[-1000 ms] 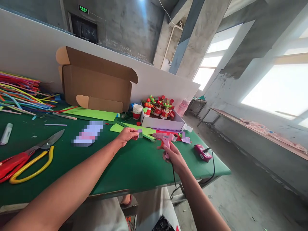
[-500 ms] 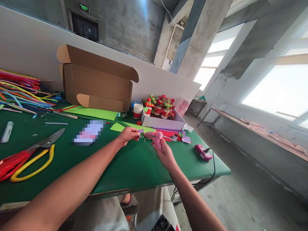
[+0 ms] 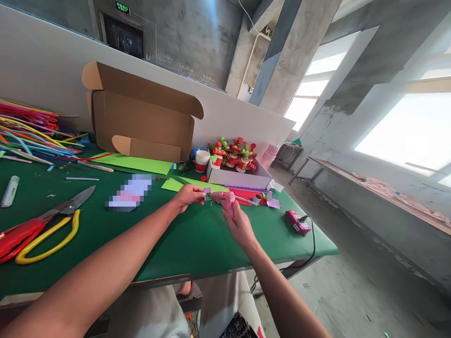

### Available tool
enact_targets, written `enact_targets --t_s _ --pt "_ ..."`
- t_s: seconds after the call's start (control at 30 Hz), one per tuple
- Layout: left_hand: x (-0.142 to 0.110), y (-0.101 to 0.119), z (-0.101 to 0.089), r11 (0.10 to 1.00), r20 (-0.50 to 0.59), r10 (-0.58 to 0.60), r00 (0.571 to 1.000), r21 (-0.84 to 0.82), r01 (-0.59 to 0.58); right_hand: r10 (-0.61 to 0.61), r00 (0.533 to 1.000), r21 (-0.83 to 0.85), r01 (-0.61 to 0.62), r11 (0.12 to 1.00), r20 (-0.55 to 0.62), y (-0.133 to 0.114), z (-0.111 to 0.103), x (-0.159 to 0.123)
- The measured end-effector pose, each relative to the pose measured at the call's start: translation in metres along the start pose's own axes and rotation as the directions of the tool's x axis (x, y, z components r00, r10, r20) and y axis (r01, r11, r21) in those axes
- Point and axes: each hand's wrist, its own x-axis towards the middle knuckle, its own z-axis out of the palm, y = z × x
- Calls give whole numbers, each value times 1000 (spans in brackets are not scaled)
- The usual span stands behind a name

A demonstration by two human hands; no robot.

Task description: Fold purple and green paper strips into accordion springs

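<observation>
Head view has two bare hands meeting over the middle of a green-topped desk (image 3: 197, 249). On the left, the left hand (image 3: 189, 195) has its fingers pinched together on a small lilac piece (image 3: 207, 190), which sticks out to the right of the fingertips. On the right, the right hand (image 3: 240, 226) has its fingers wrapped round the grip of a pink glue gun (image 3: 219, 196), its nozzle pointing left, right by the lilac piece; whether the two touch, I cannot tell.

Just beyond the gun lie red sheets (image 3: 243, 195), with a lilac scrap (image 3: 273, 203) at their right end. Farther back, a shallow white box (image 3: 239, 178) holds a cluster of red and green figures (image 3: 234, 157); stacked paper cups (image 3: 202, 159) stand just to its left, and a pink bottle (image 3: 269, 154) is by its far right corner. A bright green sheet (image 3: 141, 164) lies in front of an upright cardboard box (image 3: 141, 110) at the far left of centre.

Coloured stems (image 3: 31, 134) are heaped at the far left. Nearer on that side are a white tube (image 3: 10, 191) and scissors (image 3: 78, 199) with red and yellow handles. Near the right edge sits a magenta block (image 3: 298, 222) with a black cable (image 3: 313, 239) plugged in.
</observation>
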Motion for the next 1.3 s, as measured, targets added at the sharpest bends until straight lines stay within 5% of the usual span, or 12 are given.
enact_targets --t_s 1.3 --pt "-1 3 1 999 -23 -33 999 20 33 24 998 -198 -13 980 54 -3 -1 1"
